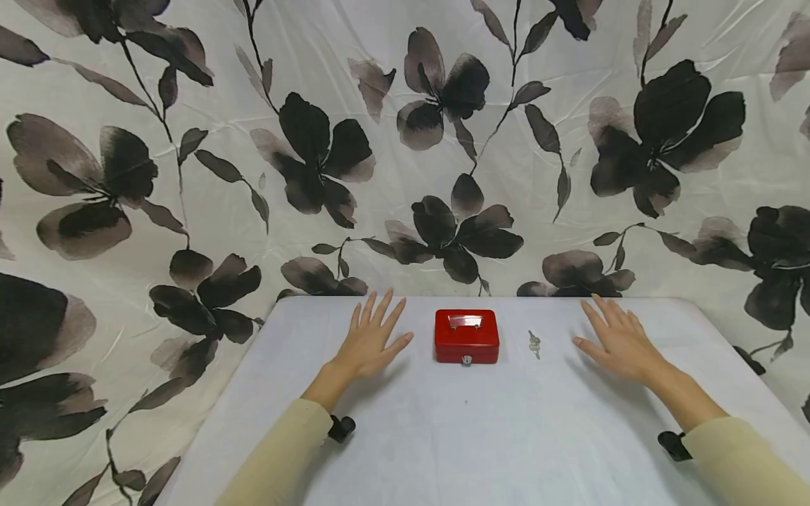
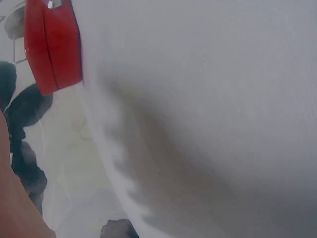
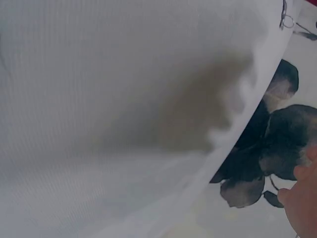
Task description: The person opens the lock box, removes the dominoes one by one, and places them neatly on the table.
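A red cash box (image 1: 466, 346) with a silver handle on its lid and a lock at its front stands closed on the table. To its right lies a small bunch of keys (image 1: 534, 344). My left hand (image 1: 370, 346) hovers left of the box with fingers spread, holding nothing. Right of the keys, my right hand (image 1: 620, 344) is held over the table, its fingers straight and empty. The left wrist view catches one side of the cash box (image 2: 54, 49); the right wrist view shows the keys (image 3: 285, 19) near the top edge.
A white cloth covers the table (image 1: 468, 450). Behind it hangs a pale curtain (image 1: 380, 161) printed with dark flowers, close along the table's far edge. Both hands cast shadows on the cloth.
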### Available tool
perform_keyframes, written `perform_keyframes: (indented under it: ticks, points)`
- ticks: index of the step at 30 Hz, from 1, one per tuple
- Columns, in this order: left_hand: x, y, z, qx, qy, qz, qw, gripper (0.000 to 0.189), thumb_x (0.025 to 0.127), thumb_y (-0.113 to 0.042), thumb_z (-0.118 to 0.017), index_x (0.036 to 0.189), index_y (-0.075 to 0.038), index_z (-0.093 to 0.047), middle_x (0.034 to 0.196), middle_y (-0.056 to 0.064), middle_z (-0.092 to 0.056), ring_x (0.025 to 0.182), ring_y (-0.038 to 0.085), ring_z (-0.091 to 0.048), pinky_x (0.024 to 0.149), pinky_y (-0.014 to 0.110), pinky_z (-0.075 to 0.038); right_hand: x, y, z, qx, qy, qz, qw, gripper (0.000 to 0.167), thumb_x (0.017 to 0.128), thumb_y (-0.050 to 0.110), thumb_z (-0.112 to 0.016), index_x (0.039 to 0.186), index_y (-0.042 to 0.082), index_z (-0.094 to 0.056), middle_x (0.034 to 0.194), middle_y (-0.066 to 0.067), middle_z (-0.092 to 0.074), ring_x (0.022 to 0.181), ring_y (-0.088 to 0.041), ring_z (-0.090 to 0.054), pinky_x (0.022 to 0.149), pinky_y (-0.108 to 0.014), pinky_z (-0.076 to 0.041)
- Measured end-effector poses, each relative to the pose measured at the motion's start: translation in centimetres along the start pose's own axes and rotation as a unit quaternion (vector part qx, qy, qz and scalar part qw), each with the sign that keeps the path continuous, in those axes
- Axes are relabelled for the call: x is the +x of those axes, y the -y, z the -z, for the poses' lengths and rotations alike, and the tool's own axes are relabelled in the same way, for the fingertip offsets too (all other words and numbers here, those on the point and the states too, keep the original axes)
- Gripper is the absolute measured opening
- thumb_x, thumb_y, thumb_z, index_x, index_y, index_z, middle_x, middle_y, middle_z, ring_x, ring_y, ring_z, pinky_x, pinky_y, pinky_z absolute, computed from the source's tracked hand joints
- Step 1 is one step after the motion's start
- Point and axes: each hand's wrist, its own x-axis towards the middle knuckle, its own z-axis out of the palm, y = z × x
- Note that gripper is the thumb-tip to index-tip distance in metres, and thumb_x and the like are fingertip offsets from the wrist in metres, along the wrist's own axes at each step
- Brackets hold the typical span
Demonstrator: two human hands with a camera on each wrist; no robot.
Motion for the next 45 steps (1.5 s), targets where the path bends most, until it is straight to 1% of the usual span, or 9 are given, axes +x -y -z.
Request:
perform_keyframes:
  ticks: [6, 13, 23, 27, 31, 34, 36, 41, 45]
  points:
    - [0.1, -0.6, 0.0, -0.015, -0.012, -0.012, 0.9998, 0.076, 0.103, -0.066, -0.033, 0.165, -0.025, -0.016, 0.173, 0.004, -0.001, 0.157, 0.037, 0.002, 0.121, 0.065, -0.003, 0.0, 0.4, -0.6, 0.014, -0.002, 0.000, 0.9999, 0.077, 0.102, 0.039, -0.060, 0.156, -0.007, -0.029, 0.160, -0.036, -0.019, 0.145, -0.060, -0.017, 0.111, -0.076, -0.013]
    - [0.2, -1.2, -0.4, -0.015, -0.002, -0.007, 0.9999, 0.077, 0.102, -0.065, -0.037, 0.165, -0.027, -0.014, 0.173, 0.004, -0.001, 0.157, 0.040, -0.003, 0.121, 0.065, -0.004, 0.1, 0.7, -1.3, 0.031, -0.019, 0.006, 0.9993, 0.076, 0.101, 0.036, -0.062, 0.153, -0.010, -0.031, 0.156, -0.039, -0.024, 0.142, -0.060, -0.023, 0.110, -0.073, -0.020]
    - [0.1, -1.6, -1.1, -0.051, -0.003, -0.021, 0.9985, 0.080, 0.100, -0.060, -0.048, 0.165, -0.027, -0.016, 0.172, 0.004, -0.007, 0.156, 0.039, -0.007, 0.121, 0.065, -0.007, 0.3, 1.6, -1.7, 0.057, -0.026, 0.010, 0.9980, 0.072, 0.099, 0.030, -0.066, 0.150, -0.011, -0.037, 0.153, -0.037, -0.031, 0.138, -0.059, -0.029, 0.106, -0.076, -0.024]
    - [0.2, -1.6, -1.3, -0.067, -0.014, -0.032, 0.9971, 0.081, 0.100, -0.057, -0.053, 0.165, -0.025, -0.019, 0.172, 0.006, -0.012, 0.156, 0.038, -0.009, 0.122, 0.064, -0.010, 0.4, 1.9, -1.7, 0.077, -0.017, 0.000, 0.9969, 0.071, 0.099, 0.029, -0.065, 0.149, -0.012, -0.037, 0.152, -0.037, -0.034, 0.139, -0.058, -0.030, 0.108, -0.075, -0.024]
    - [0.3, -1.9, -1.3, -0.080, -0.009, -0.040, 0.9959, 0.082, 0.099, -0.056, -0.055, 0.165, -0.024, -0.019, 0.171, 0.007, -0.013, 0.156, 0.039, -0.011, 0.122, 0.062, -0.010, 0.4, 2.2, -1.8, 0.087, -0.009, -0.006, 0.9962, 0.069, 0.098, 0.027, -0.066, 0.147, -0.014, -0.038, 0.148, -0.037, -0.037, 0.136, -0.058, -0.033, 0.109, -0.072, -0.026]
    - [0.4, -2.1, -1.4, -0.088, -0.003, -0.039, 0.9954, 0.083, 0.098, -0.055, -0.057, 0.165, -0.024, -0.019, 0.171, 0.007, -0.014, 0.154, 0.041, -0.015, 0.122, 0.062, -0.012, 0.4, 2.2, -1.9, 0.092, -0.009, -0.006, 0.9957, 0.068, 0.098, 0.027, -0.066, 0.145, -0.015, -0.040, 0.146, -0.037, -0.039, 0.135, -0.058, -0.035, 0.109, -0.071, -0.028]
    - [0.5, -2.3, -1.5, -0.099, -0.004, -0.039, 0.9943, 0.083, 0.097, -0.053, -0.060, 0.165, -0.023, -0.021, 0.170, 0.009, -0.017, 0.153, 0.042, -0.018, 0.121, 0.062, -0.015, 0.5, 2.2, -2.0, 0.096, -0.008, -0.011, 0.9953, 0.068, 0.098, 0.027, -0.066, 0.145, -0.015, -0.040, 0.146, -0.038, -0.039, 0.134, -0.058, -0.035, 0.109, -0.070, -0.028]
    - [0.6, -2.8, -1.6, -0.145, -0.007, -0.032, 0.9889, 0.085, 0.094, -0.045, -0.067, 0.164, -0.022, -0.024, 0.168, 0.009, -0.023, 0.153, 0.034, -0.021, 0.119, 0.063, -0.020, 0.7, 2.3, -2.3, 0.111, 0.000, -0.031, 0.9933, 0.066, 0.099, 0.026, -0.066, 0.144, -0.016, -0.040, 0.144, -0.039, -0.039, 0.133, -0.059, -0.035, 0.109, -0.070, -0.029]
    - [0.7, -3.2, -1.6, -0.175, 0.000, -0.024, 0.9843, 0.088, 0.092, -0.041, -0.072, 0.163, -0.021, -0.024, 0.168, 0.007, -0.023, 0.153, 0.031, -0.021, 0.118, 0.064, -0.023, 0.9, 2.5, -2.5, 0.127, 0.002, -0.039, 0.9911, 0.064, 0.099, 0.025, -0.066, 0.142, -0.017, -0.042, 0.142, -0.040, -0.041, 0.133, -0.059, -0.036, 0.109, -0.070, -0.030]
